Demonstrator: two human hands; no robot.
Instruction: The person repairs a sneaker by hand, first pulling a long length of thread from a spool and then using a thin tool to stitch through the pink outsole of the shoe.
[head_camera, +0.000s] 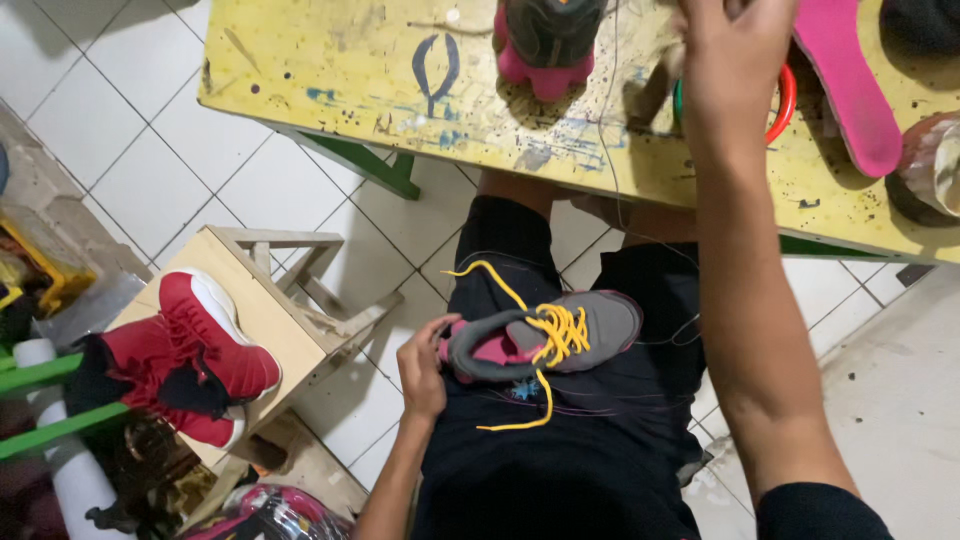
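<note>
The left hand (425, 365) gripped the grey shoe (545, 338) on the lap; the right hand (730, 50) reached over the counter (330, 70) — grasp unclear, perhaps thread — best drawn gently.

A shoe (545, 340) lies on the lap (table (330, 70) beyond), stool (265, 300) at left.

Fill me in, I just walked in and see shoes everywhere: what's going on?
A seated person holds a grey shoe with yellow laces on their lap with the left hand. The right hand reaches up to the yellow table, near a pink insole. Red sneakers rest on a wooden stool.
</note>
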